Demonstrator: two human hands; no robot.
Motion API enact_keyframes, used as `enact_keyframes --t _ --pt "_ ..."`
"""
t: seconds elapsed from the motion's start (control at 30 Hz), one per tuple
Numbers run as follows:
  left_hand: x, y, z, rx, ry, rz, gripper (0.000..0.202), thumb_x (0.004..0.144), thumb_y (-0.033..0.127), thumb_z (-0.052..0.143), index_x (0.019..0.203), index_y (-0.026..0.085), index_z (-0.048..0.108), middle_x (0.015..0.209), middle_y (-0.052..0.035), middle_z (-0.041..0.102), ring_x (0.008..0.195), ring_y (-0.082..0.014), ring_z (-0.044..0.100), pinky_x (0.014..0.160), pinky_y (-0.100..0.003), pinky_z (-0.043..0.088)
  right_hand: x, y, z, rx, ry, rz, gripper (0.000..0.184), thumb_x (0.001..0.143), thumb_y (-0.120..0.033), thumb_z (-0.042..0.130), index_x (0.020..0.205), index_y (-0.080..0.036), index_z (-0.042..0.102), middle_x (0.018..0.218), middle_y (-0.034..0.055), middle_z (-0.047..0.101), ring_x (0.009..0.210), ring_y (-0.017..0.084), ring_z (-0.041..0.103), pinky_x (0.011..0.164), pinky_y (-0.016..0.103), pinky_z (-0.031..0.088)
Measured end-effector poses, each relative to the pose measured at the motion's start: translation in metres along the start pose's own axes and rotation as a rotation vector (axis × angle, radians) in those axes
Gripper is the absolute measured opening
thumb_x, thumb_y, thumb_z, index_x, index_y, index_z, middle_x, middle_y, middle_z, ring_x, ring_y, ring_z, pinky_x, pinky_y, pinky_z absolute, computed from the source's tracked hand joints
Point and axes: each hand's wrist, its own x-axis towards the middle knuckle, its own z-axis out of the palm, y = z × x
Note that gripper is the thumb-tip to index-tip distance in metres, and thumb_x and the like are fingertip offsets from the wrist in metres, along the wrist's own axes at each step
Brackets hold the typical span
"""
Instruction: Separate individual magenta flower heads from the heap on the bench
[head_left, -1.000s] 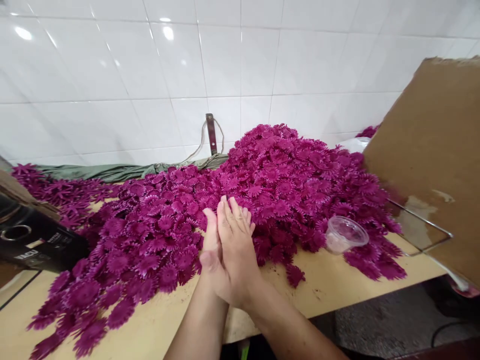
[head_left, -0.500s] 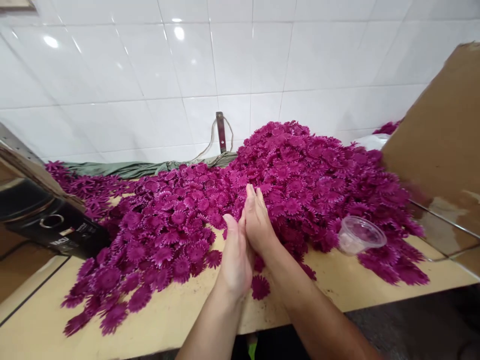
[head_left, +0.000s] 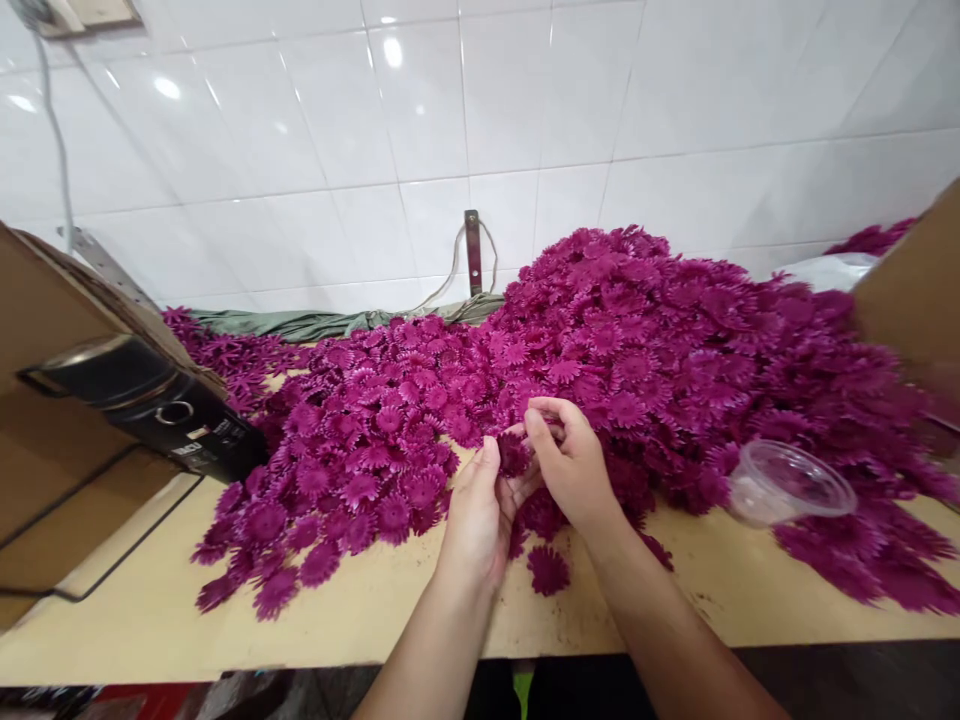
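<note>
In front of the big heap, a dark magenta artificial flower head [head_left: 513, 455] sits in my left hand [head_left: 474, 515], between its raised thumb and the partly hidden fingers. My right hand [head_left: 576, 468] is beside it, thumb and forefinger pressed together just above the flower's right edge. What that pinch holds, if anything, is hidden. Both hands are over the front of the heap of magenta flower heads [head_left: 637, 350]. A single loose flower head [head_left: 548, 570] lies on the board below my wrists.
A clear plastic tub [head_left: 791, 485] rests tilted among flowers at right. A black flask [head_left: 172, 410] leans at left by a cardboard box [head_left: 45, 400]. Behind are a green cloth [head_left: 300, 323], a metal bracket [head_left: 472, 252] and a tiled wall [head_left: 510, 110]. The pale board [head_left: 315, 635] ends near me.
My palms, pressed together before, have come apart, and a flower head now shows between them. My right fingers have bent into a pinch. The view has shifted left.
</note>
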Motion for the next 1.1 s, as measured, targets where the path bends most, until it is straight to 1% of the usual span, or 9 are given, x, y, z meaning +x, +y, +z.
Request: enact_keyframes --t 0.13,0.27,0.43,0.53,0.63,0.77,0.87,0.97,1.1 --pt "0.004 0.002 -0.010 0.149 0.021 0.112 0.034 0.075 0.045 0.058 0.087 0.014 0.067 0.095 -0.0099 0.070 0.099 -0.0218 0.060 0.091 -0.034 0.043 -0.012 -0.007 -0.007 0.044 -0.203 -0.030 0.025 0.073 -0.030 0.058 0.095 -0.020 0.058 0.094 0.0068 0.061 0.088 0.019 0.057 0.082 0.037 0.045" --pt "0.005 0.004 -0.020 0.358 0.056 0.205 0.035 0.071 0.047 0.060 0.084 0.015 0.066 0.088 -0.0069 0.069 0.089 -0.0196 0.061 0.083 -0.030 0.046 -0.019 -0.007 -0.005 0.080 -0.234 0.021 0.023 0.073 -0.025 0.057 0.095 -0.020 0.058 0.088 0.0054 0.063 0.080 0.018 0.060 0.075 0.034 0.049" --pt "0.003 0.013 -0.025 0.637 0.193 0.448 0.013 0.076 0.028 0.055 0.081 0.017 0.061 0.080 -0.0017 0.064 0.079 -0.0144 0.058 0.076 -0.025 0.044 -0.023 -0.009 -0.004 -0.007 -0.250 0.070 0.018 0.075 -0.027 0.054 0.088 -0.017 0.060 0.078 0.0054 0.065 0.070 0.017 0.060 0.069 0.032 0.049" --pt "0.002 0.015 -0.025 0.804 0.194 0.561 0.011 0.079 0.019 0.047 0.076 0.018 0.058 0.075 -0.0008 0.062 0.075 -0.0138 0.056 0.074 -0.025 0.043 -0.025 -0.013 -0.003 0.019 -0.348 0.021 0.018 0.078 -0.022 0.048 0.088 -0.017 0.062 0.083 0.0066 0.068 0.077 0.018 0.061 0.074 0.034 0.047" --pt "0.002 0.016 -0.025 0.902 0.188 0.611 0.012 0.080 0.018 0.045 0.076 0.019 0.056 0.072 0.0002 0.060 0.072 -0.0136 0.055 0.071 -0.024 0.041 -0.027 -0.017 -0.003 0.044 -0.345 -0.005 0.019 0.078 -0.020 0.045 0.085 -0.018 0.063 0.083 0.0063 0.068 0.076 0.018 0.061 0.073 0.032 0.046" --pt "0.001 0.015 -0.024 0.965 0.131 0.605 0.011 0.082 0.026 0.046 0.079 0.020 0.055 0.071 0.0014 0.057 0.067 -0.0131 0.052 0.066 -0.023 0.038 -0.026 -0.018 -0.005 -0.039 -0.274 -0.003 0.020 0.081 -0.025 0.041 0.072 -0.019 0.057 0.065 0.0035 0.062 0.060 0.016 0.055 0.057 0.027 0.042" --pt "-0.001 0.014 -0.023 1.045 0.046 0.517 0.020 0.082 0.033 0.045 0.070 0.019 0.051 0.060 0.0038 0.047 0.057 -0.0113 0.043 0.056 -0.022 0.034 -0.024 -0.014 -0.008 -0.143 -0.201 -0.014 0.025 0.082 -0.031 0.037 0.060 -0.021 0.044 0.055 0.0006 0.052 0.050 0.014 0.046 0.050 0.026 0.035" --pt "-0.004 0.013 -0.021 1.042 -0.010 0.447 0.028 0.081 0.036 0.045 0.059 0.019 0.041 0.056 0.0049 0.036 0.055 -0.0101 0.035 0.053 -0.022 0.030 -0.024 -0.011 -0.008 -0.212 -0.193 -0.005 0.028 0.084 -0.034 0.032 0.058 -0.023 0.034 0.052 -0.0007 0.046 0.048 0.014 0.042 0.049 0.026 0.031" --pt "-0.004 0.015 -0.019 0.938 -0.104 0.329 0.029 0.077 0.036 0.048 0.057 0.020 0.034 0.057 0.0060 0.029 0.054 -0.0092 0.030 0.053 -0.022 0.029 -0.022 -0.010 -0.008 -0.238 -0.216 -0.003 0.029 0.084 -0.035 0.030 0.058 -0.023 0.032 0.052 -0.0010 0.044 0.049 0.014 0.040 0.050 0.027 0.028"
